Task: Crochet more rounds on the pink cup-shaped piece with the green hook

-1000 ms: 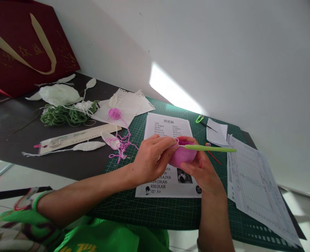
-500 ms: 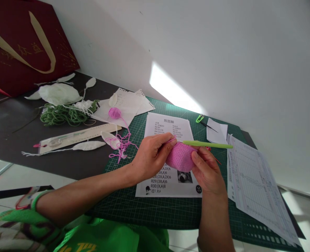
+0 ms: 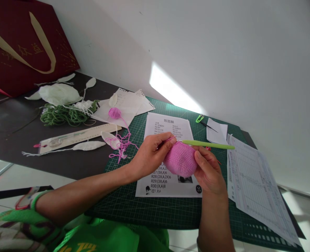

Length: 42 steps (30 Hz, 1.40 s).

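Between my hands, above the printed sheet, is a rounded pink crochet piece (image 3: 181, 159). My left hand (image 3: 152, 150) pinches its upper left edge and the pink yarn there, thumb and fingers closed. The right side of the piece is gripped by my right hand (image 3: 209, 168), thumb in front and the other fingers partly hidden behind. A green-handled crochet hook (image 3: 208, 144) lies across the top, its tip at the piece by my left fingertips and its handle pointing right. Pink yarn (image 3: 122, 143) trails left from the piece to a small pink yarn ball (image 3: 114, 113).
A printed pattern sheet (image 3: 167, 192) lies on the green cutting mat (image 3: 118, 199). To the left are a ruler (image 3: 78, 136), green yarn (image 3: 65, 113) and white leaf-shaped pieces (image 3: 89, 145). Lined papers (image 3: 259, 182) lie right; a red bag (image 3: 26, 42) stands at back left.
The pink crochet piece has tilted, so more of its rounded side faces me and it hangs slightly lower. The hook has shifted a little to the right. Both hands keep their hold.
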Each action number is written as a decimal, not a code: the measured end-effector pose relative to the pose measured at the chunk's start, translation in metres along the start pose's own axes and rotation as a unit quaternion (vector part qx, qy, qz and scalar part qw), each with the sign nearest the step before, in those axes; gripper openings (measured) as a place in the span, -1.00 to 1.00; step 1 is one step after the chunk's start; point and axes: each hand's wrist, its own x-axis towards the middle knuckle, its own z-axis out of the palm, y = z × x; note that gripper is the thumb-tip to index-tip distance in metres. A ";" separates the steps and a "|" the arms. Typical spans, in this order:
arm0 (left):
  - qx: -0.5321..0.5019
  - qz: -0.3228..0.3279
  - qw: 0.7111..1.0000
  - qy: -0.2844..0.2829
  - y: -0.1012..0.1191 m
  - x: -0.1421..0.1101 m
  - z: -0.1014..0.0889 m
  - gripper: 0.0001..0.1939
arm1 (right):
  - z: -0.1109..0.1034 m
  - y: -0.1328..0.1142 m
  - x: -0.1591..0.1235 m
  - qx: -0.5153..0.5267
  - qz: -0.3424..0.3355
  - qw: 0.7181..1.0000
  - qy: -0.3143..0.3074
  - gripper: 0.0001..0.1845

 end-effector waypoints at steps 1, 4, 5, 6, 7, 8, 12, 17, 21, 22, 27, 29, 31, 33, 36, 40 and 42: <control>-0.006 -0.007 1.000 -0.003 0.000 0.000 0.000 -0.66 | 0.000 -0.001 0.000 0.001 0.001 1.000 -0.008 -0.79; -0.023 -0.027 0.999 -0.013 0.000 0.001 0.000 -0.65 | -0.001 -0.002 0.001 0.001 -0.001 1.000 -0.027 -0.77; -0.029 -0.031 0.999 -0.015 0.000 0.001 0.000 -0.65 | -0.001 -0.002 0.002 0.000 -0.003 0.999 -0.032 -0.77; -0.034 -0.032 0.999 -0.018 0.000 0.001 0.000 -0.65 | -0.001 -0.003 0.002 -0.002 -0.003 0.999 -0.035 -0.76; -0.037 -0.032 0.999 -0.019 0.000 0.001 0.000 -0.64 | -0.001 -0.003 0.003 -0.005 -0.003 0.999 -0.036 -0.76; -0.039 -0.032 0.998 -0.022 0.000 0.002 0.001 -0.64 | -0.002 -0.003 0.003 -0.007 -0.004 0.999 -0.037 -0.75; -0.036 -0.028 0.999 -0.027 -0.001 0.003 0.001 -0.64 | -0.004 -0.002 0.004 -0.008 -0.002 0.999 -0.038 -0.77; -0.030 -0.028 0.999 -0.029 -0.004 0.005 0.001 -0.64 | -0.010 0.000 0.006 -0.005 0.006 0.999 -0.048 -0.76; -0.021 -0.031 0.999 -0.032 -0.005 0.007 0.001 -0.64 | -0.013 0.002 0.008 0.000 0.014 0.998 -0.055 -0.75; -0.019 -0.030 0.999 -0.032 -0.006 0.007 0.001 -0.64 | -0.013 0.003 0.009 0.000 0.017 0.998 -0.055 -0.75; -0.012 -0.028 0.999 -0.030 -0.009 0.009 0.001 -0.64 | -0.015 0.005 0.012 -0.001 0.025 0.998 -0.054 -0.75; -0.010 -0.027 0.999 -0.030 -0.011 0.010 0.001 -0.63 | -0.016 0.005 0.013 -0.008 0.024 0.998 -0.051 -0.74; -0.008 -0.026 0.999 -0.031 -0.012 0.011 0.001 -0.64 | -0.016 0.005 0.013 -0.019 0.024 0.998 -0.045 -0.73; -0.007 -0.023 0.999 -0.032 -0.014 0.011 0.001 -0.64 | -0.016 0.005 0.014 -0.027 0.026 0.998 -0.041 -0.72; -0.003 -0.016 0.999 -0.031 -0.015 0.013 0.001 -0.64 | -0.015 0.005 0.015 -0.036 0.029 0.998 -0.036 -0.70; 0.004 -0.006 1.000 -0.030 -0.016 0.014 0.001 -0.64 | -0.016 0.005 0.017 -0.052 0.029 0.998 -0.037 -0.67; 0.009 -0.001 0.999 -0.032 -0.017 0.015 0.001 -0.65 | -0.016 0.005 0.017 -0.056 0.029 0.997 -0.044 -0.65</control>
